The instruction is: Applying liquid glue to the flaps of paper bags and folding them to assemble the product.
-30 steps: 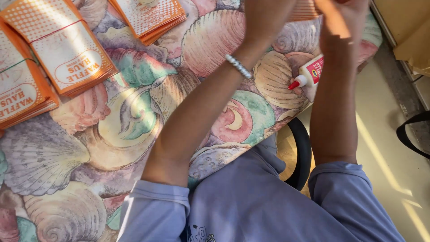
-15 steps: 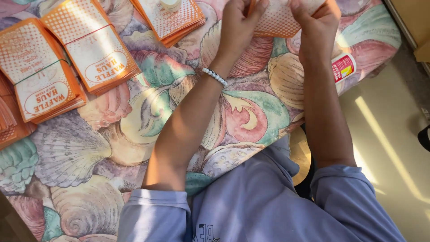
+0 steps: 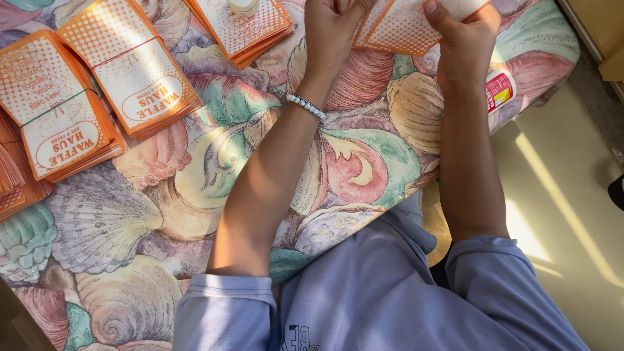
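Note:
Both my hands hold one orange and white dotted paper sleeve at the top of the view, above a table covered with a seashell-patterned cloth. My left hand grips its left edge, with a beaded bracelet on that wrist. My right hand pinches the right side, thumb on top. The upper part of the sleeve is cut off by the frame edge.
Bundled stacks of the same orange sleeves lie at the far left, upper left and top middle. A glue bottle with a red label lies under my right wrist near the table edge. Pale floor is to the right.
The view has dropped, so my hands and the sleeve show more fully. The hands have come closer together on the sleeve, which was barely in view before.

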